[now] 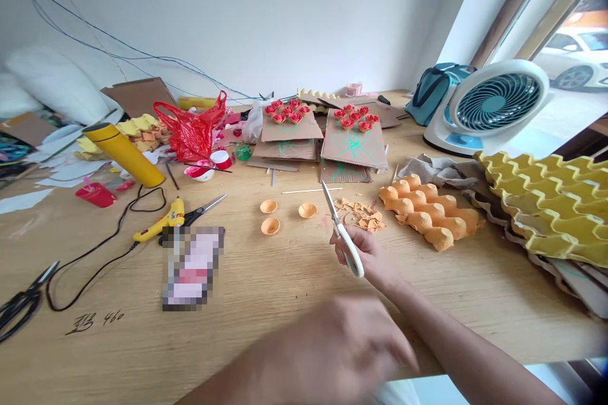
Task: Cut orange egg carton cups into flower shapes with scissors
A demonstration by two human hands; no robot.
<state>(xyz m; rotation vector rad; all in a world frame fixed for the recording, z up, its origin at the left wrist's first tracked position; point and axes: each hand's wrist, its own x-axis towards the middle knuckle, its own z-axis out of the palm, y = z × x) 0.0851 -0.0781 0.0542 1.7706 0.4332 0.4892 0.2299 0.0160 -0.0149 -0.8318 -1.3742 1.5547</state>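
My right hand (373,259) is closed around white-handled scissors (348,243), blades pointing up and away over the table. In the foreground my left hand (332,345) is smeared by motion, its fingers bent but unclear; I cannot make out anything in it. Beyond the scissors lie torn orange scraps (363,215). To their left sit three small orange egg-carton cups, one at the right (308,210), one at the back (268,206) and one in front (270,226). An orange egg-carton piece (430,209) rests bumps up to the right of my right hand.
Yellow egg trays (551,209) and a white fan (496,104) stand right. Red flowers sit on cardboard sheets (354,142) at the back. Left are a yellow glue gun (164,220) with a cord, black scissors (23,304), a blurred-out phone-like object (194,269) and a yellow bottle (126,155).
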